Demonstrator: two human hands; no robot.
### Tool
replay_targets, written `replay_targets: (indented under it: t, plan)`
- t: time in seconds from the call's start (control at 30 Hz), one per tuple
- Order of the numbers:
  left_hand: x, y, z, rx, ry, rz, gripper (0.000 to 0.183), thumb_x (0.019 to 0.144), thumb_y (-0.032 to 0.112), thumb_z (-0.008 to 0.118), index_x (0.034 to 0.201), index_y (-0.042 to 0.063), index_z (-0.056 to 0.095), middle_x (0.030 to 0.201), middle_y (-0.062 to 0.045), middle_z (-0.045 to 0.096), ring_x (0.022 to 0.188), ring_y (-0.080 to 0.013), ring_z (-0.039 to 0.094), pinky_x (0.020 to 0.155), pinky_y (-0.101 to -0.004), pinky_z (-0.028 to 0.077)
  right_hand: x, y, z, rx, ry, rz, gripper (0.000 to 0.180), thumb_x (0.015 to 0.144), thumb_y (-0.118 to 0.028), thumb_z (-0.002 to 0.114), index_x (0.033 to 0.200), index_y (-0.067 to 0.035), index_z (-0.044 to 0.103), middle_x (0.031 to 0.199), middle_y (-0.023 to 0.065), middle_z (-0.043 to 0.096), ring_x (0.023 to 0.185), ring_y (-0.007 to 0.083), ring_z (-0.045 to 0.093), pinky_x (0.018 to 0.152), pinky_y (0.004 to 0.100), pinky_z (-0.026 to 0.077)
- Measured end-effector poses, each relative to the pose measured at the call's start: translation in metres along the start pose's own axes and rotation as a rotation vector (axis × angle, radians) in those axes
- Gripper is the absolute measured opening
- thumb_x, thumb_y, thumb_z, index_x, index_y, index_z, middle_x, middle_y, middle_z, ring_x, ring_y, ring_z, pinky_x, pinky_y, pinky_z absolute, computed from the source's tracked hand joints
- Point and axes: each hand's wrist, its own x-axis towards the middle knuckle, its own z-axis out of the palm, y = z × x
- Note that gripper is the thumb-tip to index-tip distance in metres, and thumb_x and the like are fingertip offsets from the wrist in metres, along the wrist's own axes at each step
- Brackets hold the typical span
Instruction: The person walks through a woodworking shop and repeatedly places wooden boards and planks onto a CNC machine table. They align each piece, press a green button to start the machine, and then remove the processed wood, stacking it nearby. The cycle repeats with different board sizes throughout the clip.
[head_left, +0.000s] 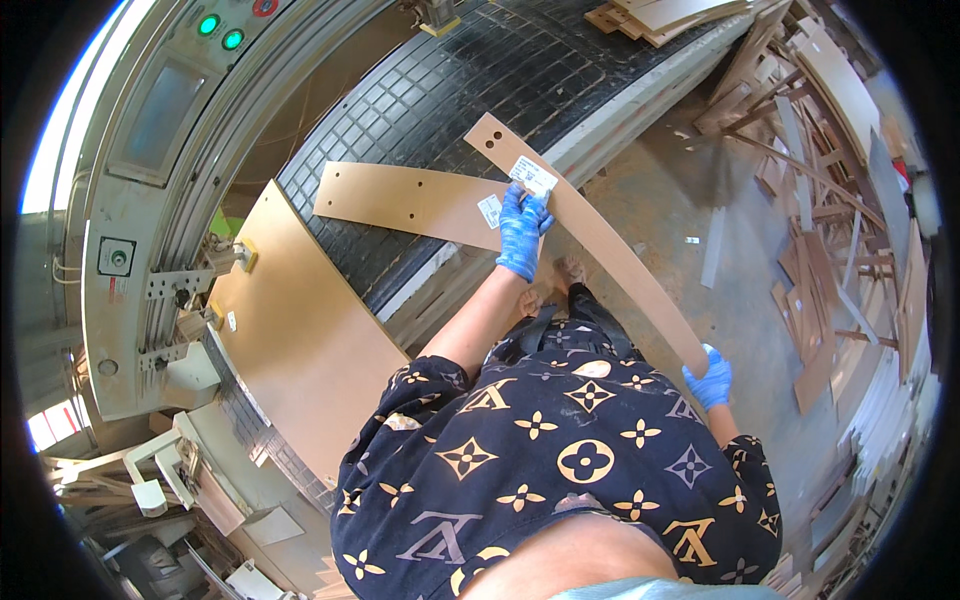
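A long narrow wood-grain board (611, 240) runs slantwise in front of me, with two dark holes near its far end. My left hand (523, 231), in a blue knit glove, grips the board's left edge, its curled fingers at the lower border of a white printed label (533, 177). My right hand (708, 377), gloved too, holds the near end beside my body. Left of the strip, a wider drilled board (409, 199) lies on the black gridded machine bed (390, 112). A second white label (490, 211) is on that board, close to my left hand.
A large wood-grain panel (315, 337) lies along the left by the machine's clamps (244, 255). The control panel (161, 112) has lit green buttons. Stacked boards (660, 15) sit at the far end. Offcuts (806, 315) crowd the right; a loose strip (714, 247) is on the floor.
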Motion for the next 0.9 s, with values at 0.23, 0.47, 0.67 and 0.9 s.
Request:
replay_targets:
  t: [0.23, 0.47, 0.67, 0.9]
  plan:
    - [-0.029, -0.033, -0.042, 0.095, 0.129, 0.204, 0.043, 0.084, 0.014, 0.065, 0.121, 0.013, 0.045, 0.114, -0.005, 0.051, 0.096, -0.0152, 0.053, 0.081, -0.0295, 0.047, -0.040, -0.008, 0.013, 0.129, -0.068, 0.289, 0.051, 0.061, -0.028, 0.076, 0.104, -0.008, 0.056, 0.088, 0.0143, 0.063, 0.079, 0.0307, 0.063, 0.071, 0.0395, 0.050]
    - [0.024, -0.093, -0.124, -0.440, 0.307, -0.321, 0.043, 0.075, 0.004, 0.070, 0.113, 0.013, 0.053, 0.106, -0.003, 0.059, 0.093, -0.0178, 0.057, 0.079, -0.0313, 0.047, -0.086, 0.015, 0.025, 0.355, 0.148, 0.383, 0.051, 0.063, -0.030, 0.077, 0.104, -0.007, 0.056, 0.085, 0.0143, 0.064, 0.075, 0.0291, 0.063, 0.068, 0.0383, 0.050]
    - [0.025, -0.080, -0.028, -0.221, 0.151, 0.068, 0.032, 0.074, 0.004, 0.071, 0.103, 0.009, 0.060, 0.097, -0.002, 0.064, 0.087, -0.0145, 0.061, 0.077, -0.0305, 0.051, -0.119, 0.136, 0.070, 0.494, 0.078, 0.660, 0.052, 0.065, -0.033, 0.079, 0.103, -0.004, 0.057, 0.084, 0.0125, 0.064, 0.073, 0.0247, 0.062, 0.068, 0.0365, 0.049]
    - [-0.097, -0.095, 0.151, -0.040, -0.223, -0.069, 0.040, 0.072, 0.010, 0.068, 0.109, 0.006, 0.055, 0.093, -0.006, 0.063, 0.081, -0.0162, 0.062, 0.069, -0.0286, 0.052, -0.158, 0.260, 0.068, 0.797, -0.037, 1.022, 0.048, 0.070, -0.031, 0.077, 0.100, 0.001, 0.058, 0.081, 0.0106, 0.063, 0.069, 0.0169, 0.060, 0.061, 0.0328, 0.048]
